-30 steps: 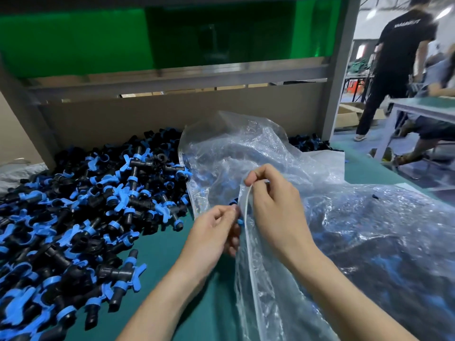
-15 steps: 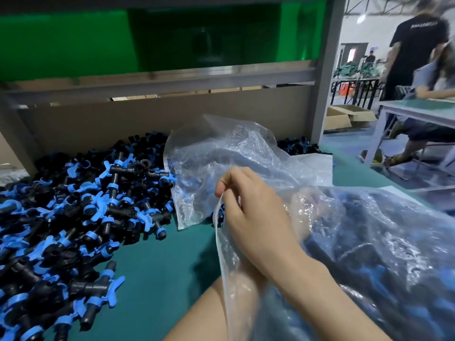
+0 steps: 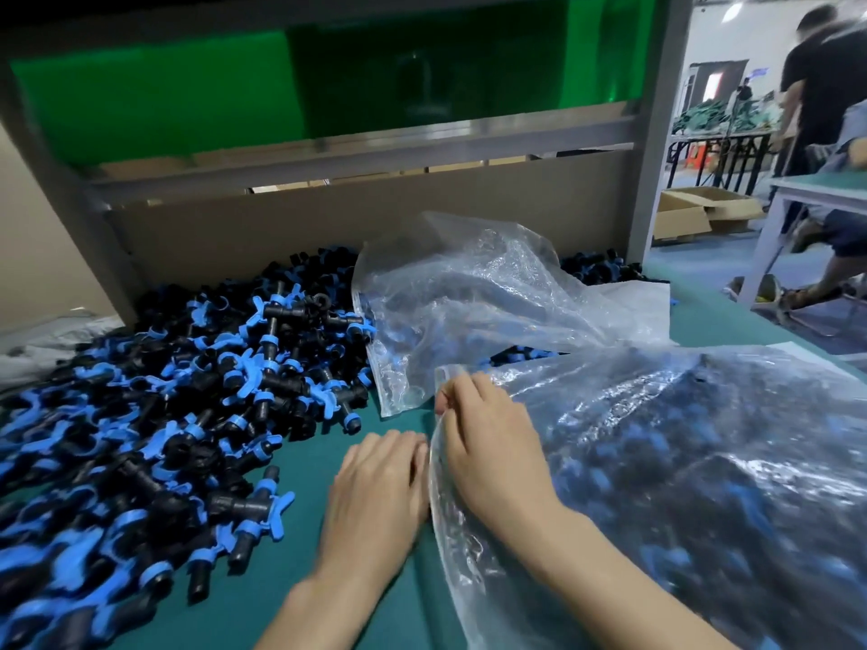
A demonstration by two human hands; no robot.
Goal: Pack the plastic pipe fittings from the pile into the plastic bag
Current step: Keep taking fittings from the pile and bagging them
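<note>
right hand (image 3: pixel 490 445) on bag (image 3: pixel 457 546) of fittings (image 3: pixel 694 523)

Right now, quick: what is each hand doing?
Left hand: open, fingertips against the edge of the clear plastic bag.
Right hand: closed, pinching that bag's edge.

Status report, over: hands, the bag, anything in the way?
Right hand pinches the mouth edge of the plastic bag. Left hand at same edge, grip unclear. Bag already holds fittings; pile waits to the left. Second bag lies behind, not blocking.
</note>
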